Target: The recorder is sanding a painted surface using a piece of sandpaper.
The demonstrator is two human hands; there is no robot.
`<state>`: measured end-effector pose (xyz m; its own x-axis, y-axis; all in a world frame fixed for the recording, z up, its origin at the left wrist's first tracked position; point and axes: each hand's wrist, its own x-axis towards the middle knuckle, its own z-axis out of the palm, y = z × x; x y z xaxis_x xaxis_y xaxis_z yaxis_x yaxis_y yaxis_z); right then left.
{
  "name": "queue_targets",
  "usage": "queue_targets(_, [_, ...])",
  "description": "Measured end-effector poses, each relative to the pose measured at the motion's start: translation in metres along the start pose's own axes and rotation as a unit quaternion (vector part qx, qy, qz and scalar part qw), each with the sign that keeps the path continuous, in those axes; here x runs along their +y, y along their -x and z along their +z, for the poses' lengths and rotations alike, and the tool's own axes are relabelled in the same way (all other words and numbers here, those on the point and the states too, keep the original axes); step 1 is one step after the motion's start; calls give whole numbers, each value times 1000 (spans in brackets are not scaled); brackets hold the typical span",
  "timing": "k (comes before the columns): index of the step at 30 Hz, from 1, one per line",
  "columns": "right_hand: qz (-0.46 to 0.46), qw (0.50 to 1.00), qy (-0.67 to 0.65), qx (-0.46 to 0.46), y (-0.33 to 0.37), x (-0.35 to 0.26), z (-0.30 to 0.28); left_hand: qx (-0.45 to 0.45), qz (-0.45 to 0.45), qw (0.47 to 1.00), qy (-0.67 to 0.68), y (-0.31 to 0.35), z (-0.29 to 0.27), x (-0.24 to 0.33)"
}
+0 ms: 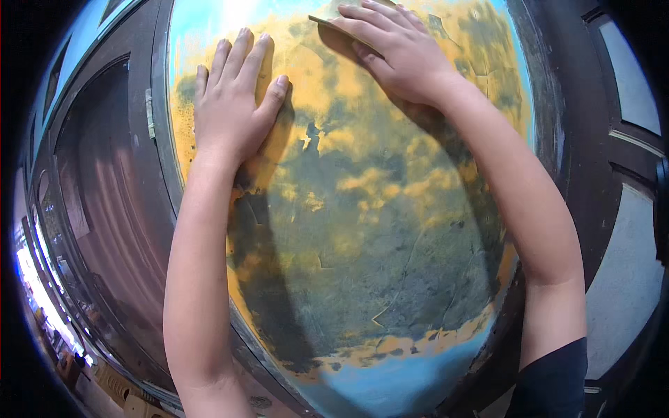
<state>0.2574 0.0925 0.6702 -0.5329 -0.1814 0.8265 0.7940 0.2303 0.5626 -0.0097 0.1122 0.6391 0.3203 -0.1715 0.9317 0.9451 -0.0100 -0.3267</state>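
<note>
Both forearms bare from wrist to elbow; no watch, rings or gloves on the left hand (230,104) or right hand (397,56); dark navy short sleeve (554,380) covers the right upper arm.

The large panel with worn yellow, blue and grey-green paint (362,230) looks matt and rough — the coating is patchy, cracked in thin lines and flaked off in places. The thin tan abrasive sheet (327,22) under the bare right hand (397,52) seems to be paper, dull and grainy. The dark brown wooden frame (150,174) around the panel has a slight gloss — scuffed and stained near its inner edge.
</note>
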Motion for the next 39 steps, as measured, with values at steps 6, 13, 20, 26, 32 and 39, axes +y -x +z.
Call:
queue_targets(6, [86,994,44,59,-3,4,7,-2,-4,1000,-12,-1,-2,1])
queue_targets(13, [23,990,91,102,2,36,16,-7,-2,1000,-1,-2,-1,6])
queue_targets(20, [56,993,60,86,8,3,9,-10,-3,1000,-8,-2,-3,6])
queue_targets(26, [223,972,-33,62,-3,34,-14,-13,-4,1000,-15,-1,-2,2])
queue_targets(32, [12,997,-22,73,13,28,-3,-13,-6,1000,-17,0,-3,3])
queue_targets(39, [180,983,-14,21,5,51,-8,-1,6,1000,-20,-6,-1,9])
